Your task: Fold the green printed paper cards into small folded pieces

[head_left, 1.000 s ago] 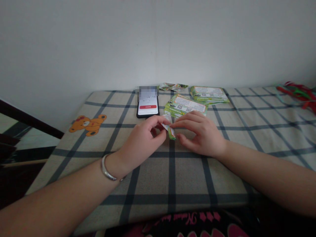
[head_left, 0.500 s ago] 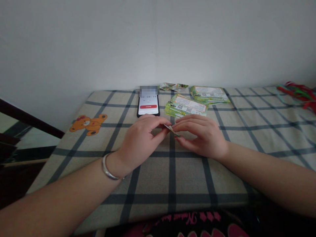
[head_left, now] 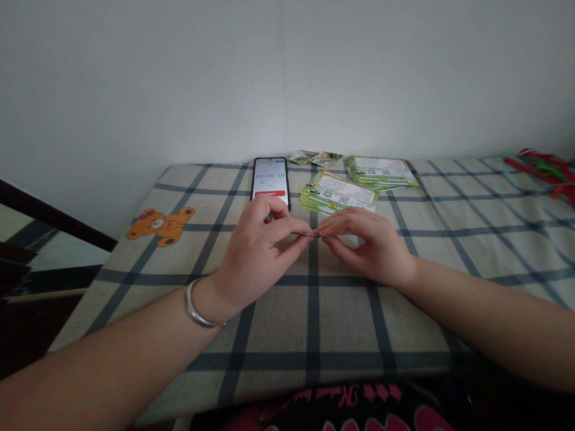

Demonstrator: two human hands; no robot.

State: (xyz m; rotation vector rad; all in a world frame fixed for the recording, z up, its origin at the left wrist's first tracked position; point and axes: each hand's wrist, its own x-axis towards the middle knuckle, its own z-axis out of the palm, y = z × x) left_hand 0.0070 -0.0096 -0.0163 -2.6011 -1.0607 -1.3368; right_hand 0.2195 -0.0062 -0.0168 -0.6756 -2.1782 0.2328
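Paper [head_left: 313, 234], thin and seen nearly edge-on, is held between the two hands over a checked tablecloth [head_left: 287, 341]. Its left end is pinched at the fingertips of the left hand [head_left: 257, 244], and another finger of that hand is arched higher, so that the lower part of a phone [head_left: 270, 181] is hidden from view. Its right end is gripped between the thumb and the bent fingers of the right hand [head_left: 371, 244]. How the sheet is folded cannot be told from this angle. A silver bangle [head_left: 192, 310] is worn on the left wrist. On the phone's screen, 00:08:20 is displayed above a red button. Just beyond the right hand, a spread stack of green-edged cards [head_left: 339, 193] is laid out; behind it to the right, a second card stack [head_left: 381, 172] is placed. Near the wall [head_left: 287, 78], small folded pieces [head_left: 314, 158] are set beside the phone. At the left, an orange bear figure [head_left: 159, 226] is seen lying flat on the cloth.
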